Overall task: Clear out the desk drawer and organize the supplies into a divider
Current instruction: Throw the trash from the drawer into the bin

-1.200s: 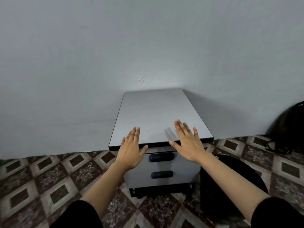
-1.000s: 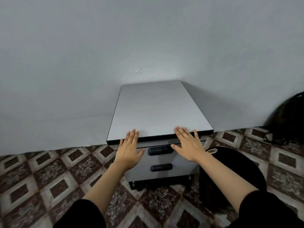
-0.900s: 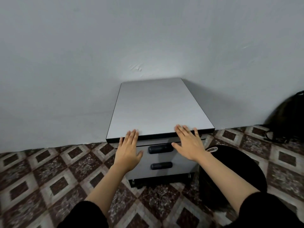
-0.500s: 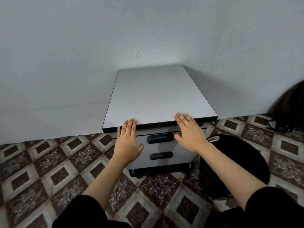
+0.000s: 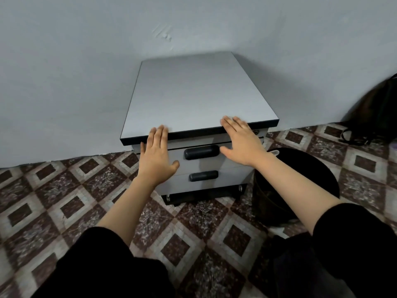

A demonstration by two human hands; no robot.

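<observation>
Two drawers front away from wall, handles lying left-right | left hand fingers straight, released | right hand likewise

both arms stretched forward mid-frame, left hand and right hand flat, palms down, fingers straight, holding nothing

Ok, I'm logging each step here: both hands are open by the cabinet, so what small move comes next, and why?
Probably bring the right hand onto the top drawer handle and curl a grip round it. The top drawer looks shut, the left hand is open too and holds nothing, and that handle lies just beside the right thumb.
</observation>
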